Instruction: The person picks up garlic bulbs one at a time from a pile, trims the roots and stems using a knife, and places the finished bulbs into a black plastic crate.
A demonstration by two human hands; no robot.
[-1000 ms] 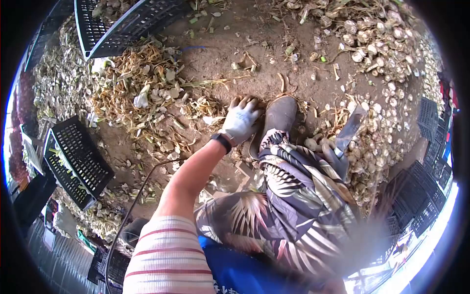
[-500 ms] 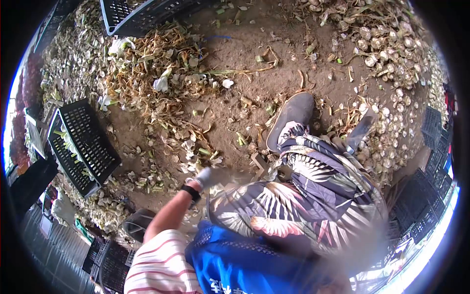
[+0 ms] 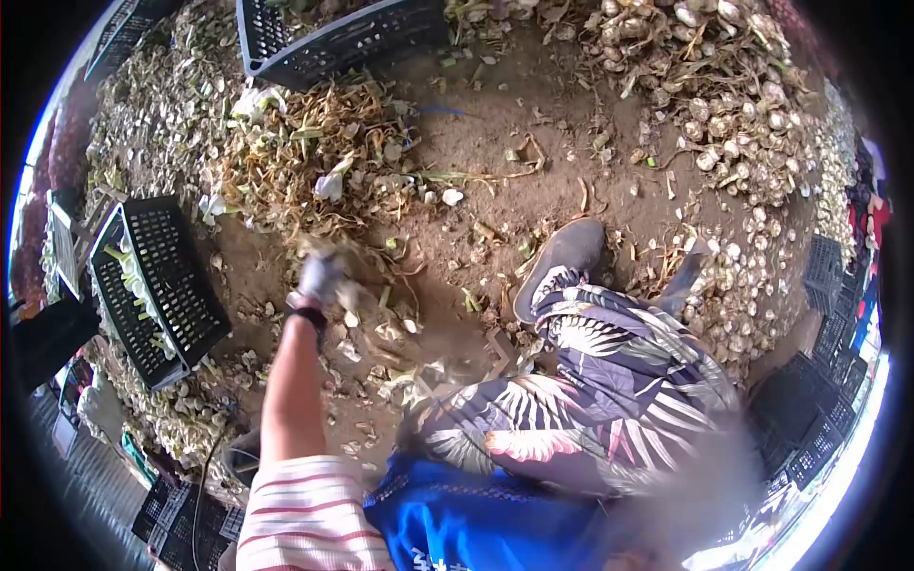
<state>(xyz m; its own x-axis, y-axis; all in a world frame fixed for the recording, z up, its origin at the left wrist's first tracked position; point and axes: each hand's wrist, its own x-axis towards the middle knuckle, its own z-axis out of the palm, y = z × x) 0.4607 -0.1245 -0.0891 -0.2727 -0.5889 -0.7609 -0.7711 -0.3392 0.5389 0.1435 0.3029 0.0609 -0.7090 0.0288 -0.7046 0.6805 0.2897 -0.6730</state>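
Observation:
My left hand (image 3: 322,278), in a pale grey glove with a dark band at the wrist, is reaching forward over the dirt floor. Motion smears its fingers, so I cannot make out whether they hold anything. Just ahead of it lies a heap of dry brown stalks and leaves (image 3: 305,157), with pale husks mixed in. Loose garlic scraps (image 3: 381,333) litter the ground below the hand. To its left a black slatted crate (image 3: 181,285) stands tilted, with pale green-stemmed pieces along its near side. My right hand does not show; a grey blur covers the lower right.
Garlic bulbs (image 3: 743,133) are piled at the upper right and run down the right side. Another black crate (image 3: 352,43) stands at the top. My shoe (image 3: 568,249) and patterned trouser leg (image 3: 609,371) fill the middle right. More crates (image 3: 809,390) stand at the far right.
My left hand has moved forward and to the left, away from my lap toward the stalk heap, with the arm stretched further out. The whole view has shifted slightly.

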